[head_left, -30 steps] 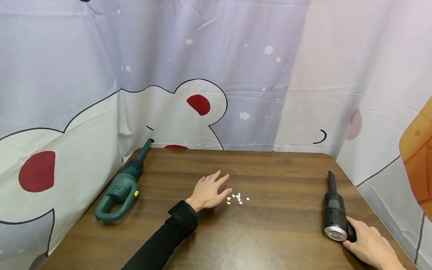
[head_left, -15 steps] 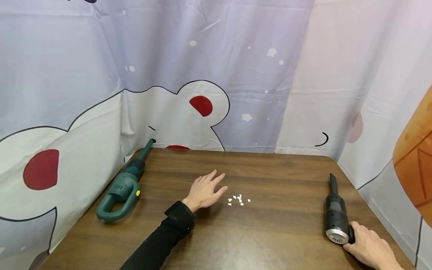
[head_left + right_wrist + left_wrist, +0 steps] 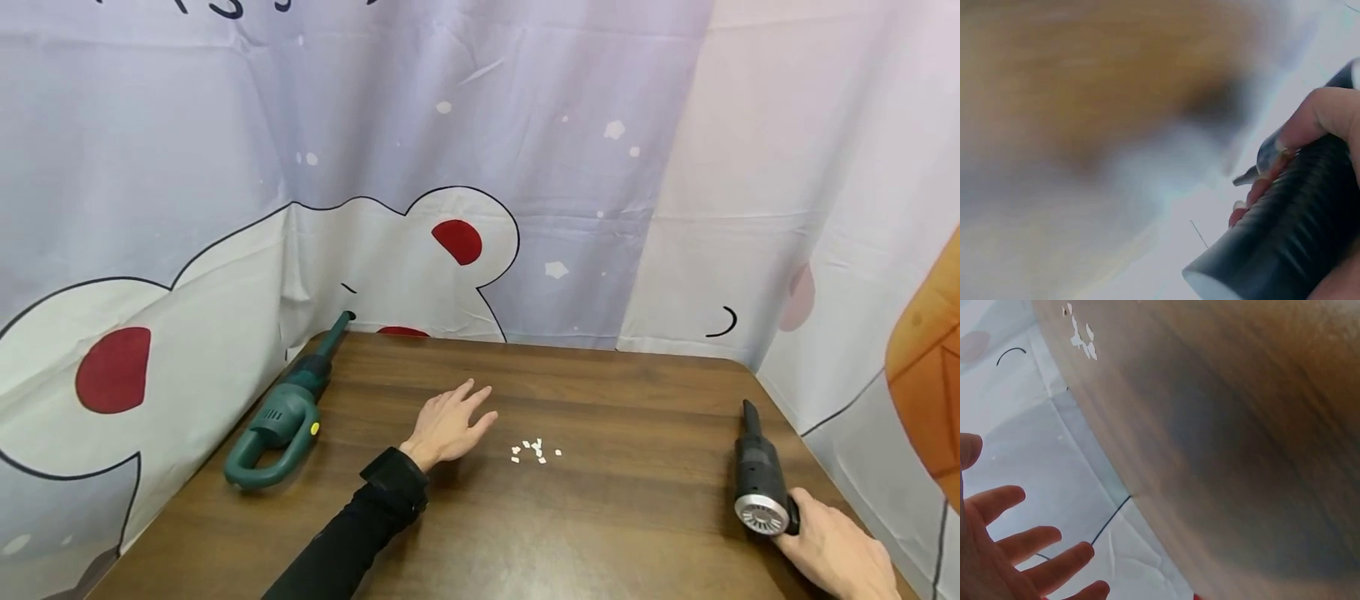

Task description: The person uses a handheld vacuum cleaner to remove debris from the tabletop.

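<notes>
My right hand point(image 3: 836, 537) grips the handle of a black handheld vacuum cleaner point(image 3: 759, 471) near the right edge of the table. Its narrow nozzle points away from me and its silver vented end faces me. In the right wrist view, fingers and thumb wrap the ribbed black handle point(image 3: 1297, 219). My left hand point(image 3: 446, 425), in a black sleeve, is spread over the middle of the table, palm down and holding nothing. Several small white scraps point(image 3: 537, 450) lie just right of its fingertips; some also appear at the upper left of the left wrist view.
A dark green blower-like tool point(image 3: 281, 421) with a loop handle and long nozzle lies along the left edge of the brown wooden table point(image 3: 615, 400). A printed curtain point(image 3: 570, 167) hangs behind the table and along both sides.
My left hand has drawn a little to the left, away from the white scraps. My right hand has raised and tilted the vacuum cleaner slightly. The head view has shifted a little.
</notes>
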A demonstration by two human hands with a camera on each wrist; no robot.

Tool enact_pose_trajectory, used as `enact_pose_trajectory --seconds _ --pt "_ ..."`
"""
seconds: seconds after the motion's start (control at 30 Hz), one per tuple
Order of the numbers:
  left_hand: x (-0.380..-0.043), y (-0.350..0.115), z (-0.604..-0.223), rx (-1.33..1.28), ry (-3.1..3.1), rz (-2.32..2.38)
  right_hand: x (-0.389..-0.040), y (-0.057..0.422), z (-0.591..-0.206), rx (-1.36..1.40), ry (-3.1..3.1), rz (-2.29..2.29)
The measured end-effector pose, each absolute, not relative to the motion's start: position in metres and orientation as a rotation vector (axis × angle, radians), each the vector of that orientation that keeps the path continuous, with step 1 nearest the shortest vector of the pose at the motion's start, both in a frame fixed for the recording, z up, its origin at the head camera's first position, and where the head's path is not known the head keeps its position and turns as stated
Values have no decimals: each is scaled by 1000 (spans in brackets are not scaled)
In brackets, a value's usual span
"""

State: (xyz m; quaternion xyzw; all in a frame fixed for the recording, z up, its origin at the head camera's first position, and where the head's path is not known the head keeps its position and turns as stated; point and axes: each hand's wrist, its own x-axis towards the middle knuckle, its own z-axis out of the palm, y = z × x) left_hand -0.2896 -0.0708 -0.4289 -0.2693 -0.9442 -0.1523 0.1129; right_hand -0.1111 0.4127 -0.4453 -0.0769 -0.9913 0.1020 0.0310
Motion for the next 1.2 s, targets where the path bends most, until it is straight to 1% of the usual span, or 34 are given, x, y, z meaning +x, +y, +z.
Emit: enact_pose_trajectory --seconds 0.3,0.5,0.63,0.67,0.77,0.9,0.97,1.07,1.2 --pt "-290 -74 -422 -747 -2793 -435 -110 397 -403 -324 -2732 401" --pt "-289 -80 -420 -707 -2778 -443 -111 395 -397 -362 -2703 470" --pt "-290 -82 -417 -648 -2768 -458 -117 389 -397 -376 -2687 672" --pt "-290 -82 -416 -637 -2760 -457 -118 387 -396 -373 -2659 785" --pt "-291 -84 -415 -614 -2744 -457 -124 385 -395 -206 -2436 1435" --pt "-291 -89 -415 -593 -2743 -450 -130 388 -389 177 -1888 2414" --pt "-290 -92 -415 -588 -2751 -454 -132 391 -386 363 -1674 2713" --pt "-289 -96 -416 -585 -2760 -469 -134 394 -383 555 -1333 3077" --pt "-288 -101 -417 -562 -2768 -477 -134 398 -382 697 -970 3318"
